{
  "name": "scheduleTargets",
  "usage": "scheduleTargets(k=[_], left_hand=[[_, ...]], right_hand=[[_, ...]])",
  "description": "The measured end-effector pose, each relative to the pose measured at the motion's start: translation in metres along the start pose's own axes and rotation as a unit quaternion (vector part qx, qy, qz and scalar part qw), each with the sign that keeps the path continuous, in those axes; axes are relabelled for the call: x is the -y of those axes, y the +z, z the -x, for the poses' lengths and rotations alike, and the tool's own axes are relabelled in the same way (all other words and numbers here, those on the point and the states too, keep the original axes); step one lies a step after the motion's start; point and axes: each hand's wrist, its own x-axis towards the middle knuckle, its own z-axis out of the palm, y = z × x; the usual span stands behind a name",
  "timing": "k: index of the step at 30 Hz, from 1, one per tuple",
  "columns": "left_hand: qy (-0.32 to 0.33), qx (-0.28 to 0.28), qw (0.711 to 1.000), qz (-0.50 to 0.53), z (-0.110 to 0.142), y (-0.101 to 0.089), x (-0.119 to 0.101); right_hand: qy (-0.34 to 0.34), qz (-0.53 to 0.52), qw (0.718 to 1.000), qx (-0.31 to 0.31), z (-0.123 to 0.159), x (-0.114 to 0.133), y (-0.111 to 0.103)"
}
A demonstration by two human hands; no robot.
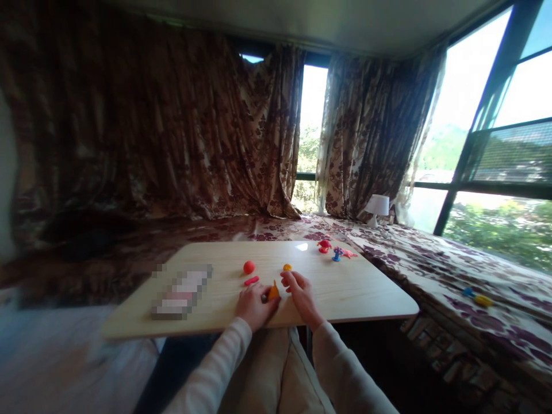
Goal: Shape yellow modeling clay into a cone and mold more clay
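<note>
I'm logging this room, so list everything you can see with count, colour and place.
Table: 1, pale wood, centre
Pixelated item: 1, greyish-pink, table's left
Ball: 1, red, mid-table
Short stick: 1, pink, below ball
Round piece: 1, yellow-orange, right of ball
Pointed piece: 1, orange, near edge
Toys: 3, red, blue, coral, far right corner
Small items: 2, blue, yellow, on floral cover
Floral cover: 1 visible expanse, cream-purple, behind and right
Lamp: 1, white, on cover
Curtains: several, brown-cream, back
Windows: several, dark-framed, back and right
Ceiling: 1, greyish, top
Trousers: 1 pair, beige, bottom
Sleeves: 2, pale, bottom
Left hand: 1, bare, holding pointed piece
Right hand: 1, bare, near round piece
</note>
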Motion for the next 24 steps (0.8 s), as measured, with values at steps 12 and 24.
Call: scheduleTargets(k=[12, 24], left_hand=[[-0.062, -0.002, 0.997, -0.05, -0.0036, 0.008, -0.0062], [-0.012, 0.006, 0.999, -0.036, 0.0001, 0.0058, -0.0091]], right_hand=[[-0.007, -0.012, 1.0, -0.024, -0.0024, -0.0061, 0.0014], [-0.058, 0.012, 0.998, -0.008, 0.0004, -0.0035, 0.0079]])
